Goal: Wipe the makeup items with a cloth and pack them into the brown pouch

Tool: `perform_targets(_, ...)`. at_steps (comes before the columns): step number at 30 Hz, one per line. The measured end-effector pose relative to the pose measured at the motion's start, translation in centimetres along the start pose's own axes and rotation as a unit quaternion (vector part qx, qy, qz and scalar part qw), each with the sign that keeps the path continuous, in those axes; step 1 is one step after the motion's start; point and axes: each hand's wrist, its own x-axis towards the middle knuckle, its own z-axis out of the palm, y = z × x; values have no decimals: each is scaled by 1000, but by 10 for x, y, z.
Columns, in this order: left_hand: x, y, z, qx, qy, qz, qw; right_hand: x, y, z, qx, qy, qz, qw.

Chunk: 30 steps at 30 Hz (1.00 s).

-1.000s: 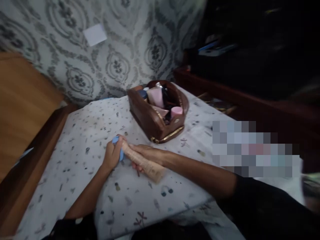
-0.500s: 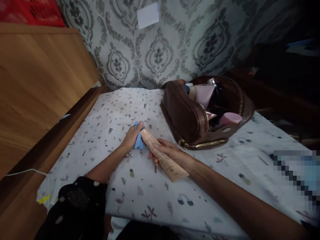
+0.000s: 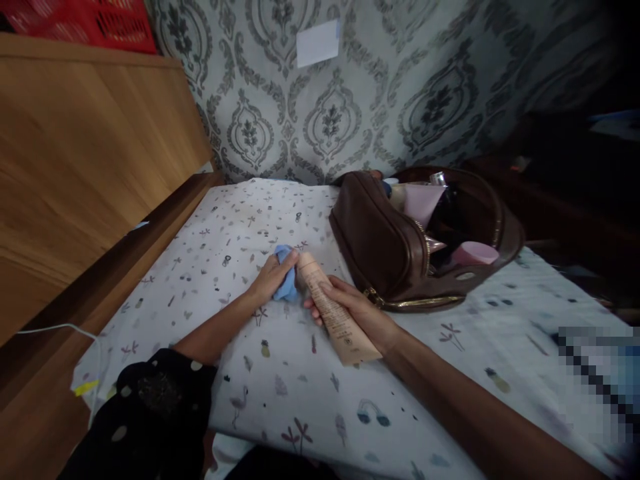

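The beige tube (image 3: 341, 321) slants in the clamped fingers of the right hand (image 3: 363, 310), apparently for steadiness. The left hand (image 3: 273, 275) has fingers clamped on the blue cloth (image 3: 287, 287) beside the tube's far end. The brown bag (image 3: 377, 233) stands open nearby.

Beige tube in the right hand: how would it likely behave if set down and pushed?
The beige tube would probably slide rather than roll, given its wide, flattened end. Its walls likely yield under pressure, as it looks like a squeeze tube. Its slim body suggests little weight.
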Motion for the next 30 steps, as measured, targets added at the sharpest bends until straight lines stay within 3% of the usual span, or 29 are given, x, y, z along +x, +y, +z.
perform_targets(5,0,5,-2,-72,-28,-28,997,-2,1,3,-11,17,2,1000)
perform_targets(13,-3,17,-5,-214,-133,-70,965,-2,1,4,21,11,-6,1000)
perform_targets(17,-3,17,-5,-212,-136,-77,965,-3,2,4,-7,9,-19,1000)
perform_targets(22,-4,18,-4,-200,-132,-69,968,-4,4,4,-76,51,-40,995)
perform_targets(30,-3,17,-6,-213,-127,-63,967,-4,-1,4,48,3,4,999)
